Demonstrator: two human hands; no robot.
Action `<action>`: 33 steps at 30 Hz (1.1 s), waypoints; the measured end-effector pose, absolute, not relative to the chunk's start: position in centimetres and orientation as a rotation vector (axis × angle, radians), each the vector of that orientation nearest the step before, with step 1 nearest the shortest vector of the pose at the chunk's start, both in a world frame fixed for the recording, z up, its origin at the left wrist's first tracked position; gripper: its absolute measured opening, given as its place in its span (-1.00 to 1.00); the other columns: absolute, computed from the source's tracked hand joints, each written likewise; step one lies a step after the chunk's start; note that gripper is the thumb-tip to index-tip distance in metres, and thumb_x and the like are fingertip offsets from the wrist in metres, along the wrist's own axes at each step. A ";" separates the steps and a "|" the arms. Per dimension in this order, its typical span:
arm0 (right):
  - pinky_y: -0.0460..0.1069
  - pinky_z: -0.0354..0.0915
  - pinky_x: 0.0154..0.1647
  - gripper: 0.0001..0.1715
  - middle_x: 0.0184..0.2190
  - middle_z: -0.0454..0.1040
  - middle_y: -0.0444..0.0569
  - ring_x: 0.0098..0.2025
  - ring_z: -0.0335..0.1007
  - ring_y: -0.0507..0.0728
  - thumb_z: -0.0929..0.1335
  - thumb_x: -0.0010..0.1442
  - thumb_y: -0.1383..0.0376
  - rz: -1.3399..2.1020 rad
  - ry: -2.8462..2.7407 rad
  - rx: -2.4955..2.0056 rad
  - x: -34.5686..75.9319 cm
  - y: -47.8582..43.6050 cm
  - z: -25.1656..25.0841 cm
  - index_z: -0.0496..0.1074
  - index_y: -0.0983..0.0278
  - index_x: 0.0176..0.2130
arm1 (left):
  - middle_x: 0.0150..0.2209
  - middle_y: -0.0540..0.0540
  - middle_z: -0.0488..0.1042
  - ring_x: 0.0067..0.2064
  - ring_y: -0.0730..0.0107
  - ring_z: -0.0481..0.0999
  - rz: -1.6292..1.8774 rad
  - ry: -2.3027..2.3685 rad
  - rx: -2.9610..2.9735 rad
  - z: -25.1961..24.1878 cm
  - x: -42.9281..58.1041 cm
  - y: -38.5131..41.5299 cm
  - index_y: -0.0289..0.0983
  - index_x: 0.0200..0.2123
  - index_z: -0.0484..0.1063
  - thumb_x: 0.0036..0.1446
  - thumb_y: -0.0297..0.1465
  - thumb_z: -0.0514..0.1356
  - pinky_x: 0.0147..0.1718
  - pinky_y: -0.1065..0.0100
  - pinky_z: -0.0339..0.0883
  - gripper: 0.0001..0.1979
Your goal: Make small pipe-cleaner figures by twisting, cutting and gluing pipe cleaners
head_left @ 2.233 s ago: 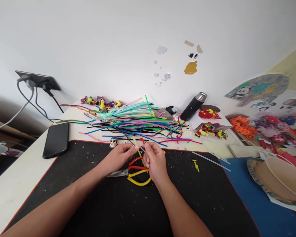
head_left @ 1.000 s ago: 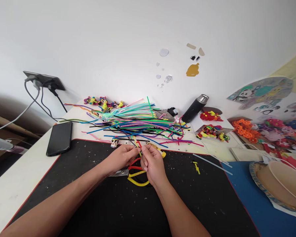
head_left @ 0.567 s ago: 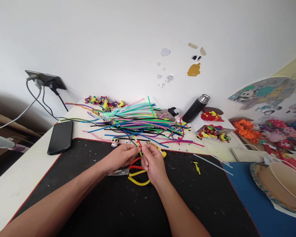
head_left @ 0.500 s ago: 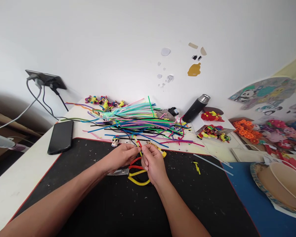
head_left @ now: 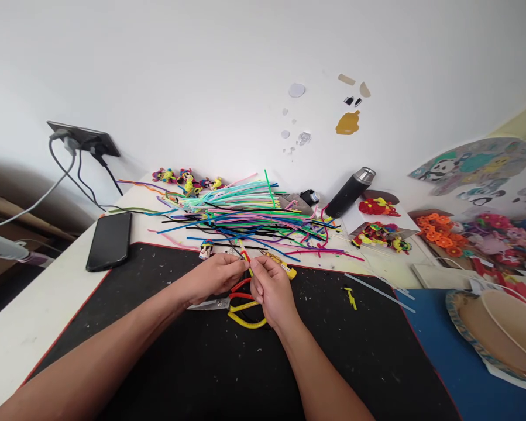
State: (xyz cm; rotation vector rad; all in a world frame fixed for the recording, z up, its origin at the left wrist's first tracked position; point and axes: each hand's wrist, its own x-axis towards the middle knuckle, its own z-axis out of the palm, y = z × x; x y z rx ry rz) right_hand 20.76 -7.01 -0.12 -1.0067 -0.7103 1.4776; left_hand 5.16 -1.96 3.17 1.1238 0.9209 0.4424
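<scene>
My left hand (head_left: 219,275) and my right hand (head_left: 272,289) meet over the black mat, both closed in a pinch. Between their fingertips is a small red and yellow pipe cleaner piece (head_left: 246,255), its upper end sticking up; the rest is hidden by the fingers. Beneath the hands lie scissors (head_left: 216,304) with a silver blade, next to red and yellow tool handles (head_left: 247,323) partly covered by my right hand. A small white figure head (head_left: 206,249) with a coloured top sits beyond my left hand. A yellow item (head_left: 290,272) lies just past my right hand.
A heap of coloured pipe cleaners (head_left: 245,210) spreads behind the mat (head_left: 192,362). A phone (head_left: 109,241) lies left, a black flask (head_left: 350,192) stands back right. Small yellow pieces (head_left: 350,298) rest right on the mat, and a round basket (head_left: 464,327) stands at far right.
The view has shifted slightly. Both hands keep their pinch on the pipe cleaner piece, with only a tiny movement of the fingers.
</scene>
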 end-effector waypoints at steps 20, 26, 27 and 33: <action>-0.17 -0.14 -0.73 -0.48 -0.74 0.10 -0.39 -0.73 -0.13 -0.13 0.62 0.06 -0.06 1.461 -0.611 -0.993 20.6 -7.1 0.4 0.48 0.26 -0.36 | -0.62 0.18 0.03 -0.57 0.57 -0.10 0.423 0.816 1.244 3.1 5.0 -2.2 -0.20 -0.52 0.18 0.11 0.20 0.34 -0.60 0.39 -0.27 -0.35; -0.17 -0.13 -0.72 -0.47 -0.74 0.12 -0.38 -0.74 -0.10 -0.12 0.61 0.07 -0.09 1.450 -0.620 -1.015 21.0 -7.1 1.0 0.47 0.25 -0.36 | -0.42 0.09 0.23 -0.44 0.45 0.16 0.523 0.814 1.442 4.9 1.8 -1.6 -0.19 -0.28 0.28 0.32 0.17 0.19 -0.47 0.40 0.16 -0.48; -0.16 -0.14 -0.72 -0.46 -0.74 0.11 -0.38 -0.74 -0.09 -0.11 0.61 0.06 -0.10 1.447 -0.618 -1.019 21.1 -7.1 1.1 0.47 0.25 -0.36 | -0.38 0.05 0.31 -0.42 0.42 0.23 0.546 0.840 1.481 5.0 1.0 -1.4 -0.18 -0.26 0.29 0.35 0.15 0.15 -0.43 0.38 0.23 -0.50; -0.16 -0.13 -0.69 -0.51 -0.74 0.10 -0.38 -0.74 -0.08 -0.11 0.59 0.14 -0.07 1.448 -0.680 -1.038 21.2 -7.3 0.8 0.49 0.26 -0.34 | -0.31 -0.08 0.55 -0.24 0.16 0.50 0.418 1.225 2.000 3.6 -4.1 0.3 -0.19 -0.30 0.48 0.29 0.05 0.19 -0.22 0.24 0.36 -0.58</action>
